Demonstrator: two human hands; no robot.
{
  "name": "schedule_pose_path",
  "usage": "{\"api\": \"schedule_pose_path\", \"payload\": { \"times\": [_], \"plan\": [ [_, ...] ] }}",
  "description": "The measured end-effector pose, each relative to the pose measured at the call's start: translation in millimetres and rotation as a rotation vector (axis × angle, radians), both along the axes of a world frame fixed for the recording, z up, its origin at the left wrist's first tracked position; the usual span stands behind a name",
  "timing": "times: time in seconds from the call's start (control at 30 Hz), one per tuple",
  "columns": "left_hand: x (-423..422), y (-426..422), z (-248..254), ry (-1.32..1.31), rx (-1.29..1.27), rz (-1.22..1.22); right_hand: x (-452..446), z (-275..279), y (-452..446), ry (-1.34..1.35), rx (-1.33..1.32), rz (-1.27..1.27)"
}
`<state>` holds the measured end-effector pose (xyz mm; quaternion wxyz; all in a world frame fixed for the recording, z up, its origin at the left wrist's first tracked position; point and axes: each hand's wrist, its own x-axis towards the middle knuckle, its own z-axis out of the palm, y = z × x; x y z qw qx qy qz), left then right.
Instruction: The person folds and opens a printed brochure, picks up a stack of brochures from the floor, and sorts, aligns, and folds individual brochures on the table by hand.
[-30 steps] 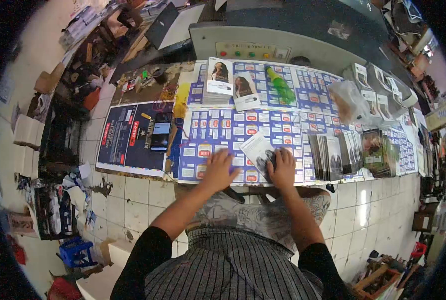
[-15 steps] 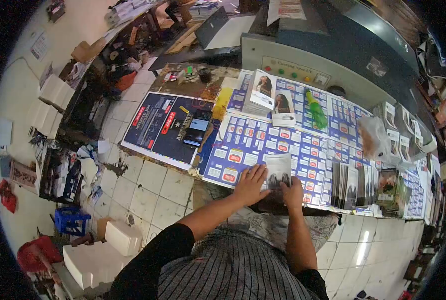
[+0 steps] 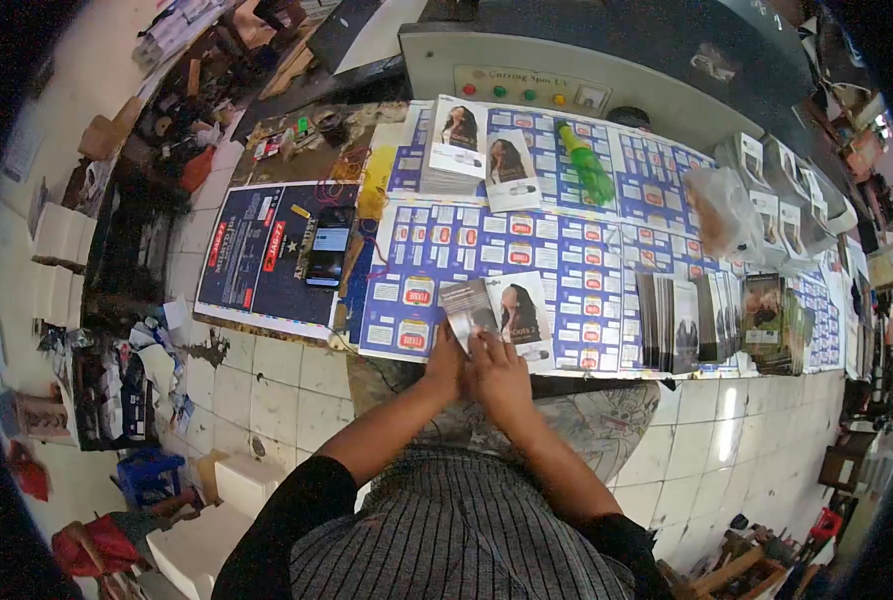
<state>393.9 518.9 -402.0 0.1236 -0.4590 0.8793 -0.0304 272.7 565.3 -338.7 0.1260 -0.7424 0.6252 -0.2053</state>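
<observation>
A grey printed leaflet (image 3: 468, 304) stands tilted at the table's front edge. My left hand (image 3: 446, 366) is closed on its lower left side, thumb along the edge. My right hand (image 3: 499, 378) is closed at its lower right, fingertips against the paper. Just right of it, touching or overlapping, lies a white leaflet (image 3: 521, 318) with a photo of a long-haired person; whether the two are joined I cannot tell. Farther back are a stack of similar white leaflets (image 3: 456, 150) and one leaflet (image 3: 511, 172) lying beside it.
Blue printed sheets (image 3: 416, 240) cover the table. Rows of dark folded leaflets (image 3: 666, 320) stand at the right, near a plastic bag (image 3: 723, 215). A green bottle (image 3: 584, 165) lies toward the back. A phone (image 3: 328, 252) rests on a dark poster (image 3: 256, 250) at left.
Both hands have moved closer together, the right one now beside the left. The leaflet, earlier flat under the hands, is tilted up, and a white photo leaflet shows beside it. The view has shifted.
</observation>
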Motion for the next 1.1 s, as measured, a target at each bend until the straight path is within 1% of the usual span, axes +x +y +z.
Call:
{"api": "schedule_pose_path", "payload": {
  "times": [0.07, 0.1, 0.17, 0.2, 0.27, 0.3, 0.37, 0.4, 0.47, 0.5, 0.53, 0.6, 0.63, 0.67, 0.7, 0.73, 0.77, 0.8, 0.83, 0.87, 0.9, 0.93, 0.97, 1.0, 1.03, 1.07, 1.1],
  "plan": [
    [1, -1, 10, 0.048, 0.032, -0.025, 0, 6, 2, -0.067, -0.047, 0.068],
    [2, -1, 14, 0.069, 0.049, -0.033, -1, 4, 2, -0.073, -0.041, 0.063],
    [4, 0, 21, 0.107, 0.075, -0.048, -5, 1, 3, -0.227, -0.097, 0.142],
    [6, -1, 25, 0.126, 0.082, -0.049, -6, -1, 3, -0.232, -0.098, 0.137],
    [7, -3, 27, 0.162, 0.088, -0.046, -7, -3, -1, -0.354, -0.097, 0.124],
    [8, -3, 24, 0.158, 0.084, -0.048, -9, -4, -1, -0.358, -0.101, 0.123],
    [10, -6, 15, 0.674, 0.090, 0.042, -12, 8, -3, -0.497, -0.085, 0.070],
    [11, -8, 10, 0.669, 0.083, 0.045, -17, 15, -1, -0.502, -0.089, 0.075],
    [9, -15, 13, 1.131, 0.256, 0.243, -36, 44, 1, -0.855, 0.358, -0.081],
    [10, -14, 17, 1.262, 0.357, 0.375, -44, 37, 1, -0.979, 0.322, -0.159],
    [10, -14, 15, 1.262, 0.348, 0.376, -49, 38, -3, -1.177, 0.246, -0.229],
    [8, -13, 12, 1.896, 0.849, 0.774, -62, 47, -7, -2.092, 0.340, -0.344],
    [7, -13, 30, 2.024, 1.243, 0.832, -71, 44, -7, -2.093, 0.338, -0.342],
    [4, -13, 49, 2.025, 1.243, 0.829, -82, 39, -7, -2.147, 0.341, -0.316],
    [-1, -12, 67, 2.035, 1.447, 0.688, -90, 34, -7, -2.199, 0.342, -0.289],
    [-5, -11, 75, 2.029, 1.649, 0.535, -96, 29, -6, -2.195, 0.339, -0.288],
    [-9, -11, 66, 2.160, 1.726, 0.559, -101, 25, -4, -2.217, 0.352, -0.244],
    [-11, -12, 61, 2.164, 1.731, 0.555, -104, 22, -1, -2.237, 0.368, -0.202],
    [-15, -13, 67, 2.097, 1.586, 0.652, -95, 40, -3, -2.209, 0.315, -0.362],
    [-18, -14, 73, 2.022, 1.444, 0.740, -99, 36, -3, -2.203, 0.313, -0.367],
    [-21, -12, 80, 2.116, 1.411, 0.792, -104, 29, -3, -2.153, 0.282, -0.447],
    [-21, -15, 77, 2.117, 1.421, 0.788, -107, 27, -3, -2.100, 0.251, -0.525],
    [-16, -18, 73, 2.009, 1.233, 0.718, -109, 29, -3, -1.965, 0.219, -0.588],
    [-14, -20, 70, 1.893, 1.050, 0.651, -116, 26, -1, -1.961, 0.215, -0.594],
    [-14, -20, 72, 1.829, 0.885, 0.670, -124, 23, 0, -1.701, 0.281, -0.556],
    [-11, -22, 69, 1.828, 0.890, 0.674, -130, 20, 3, -1.442, 0.342, -0.514],
    [-6, -25, 63, 1.721, 0.794, 0.660, -132, 16, 3, -1.421, 0.396, -0.462]
  ]
}}
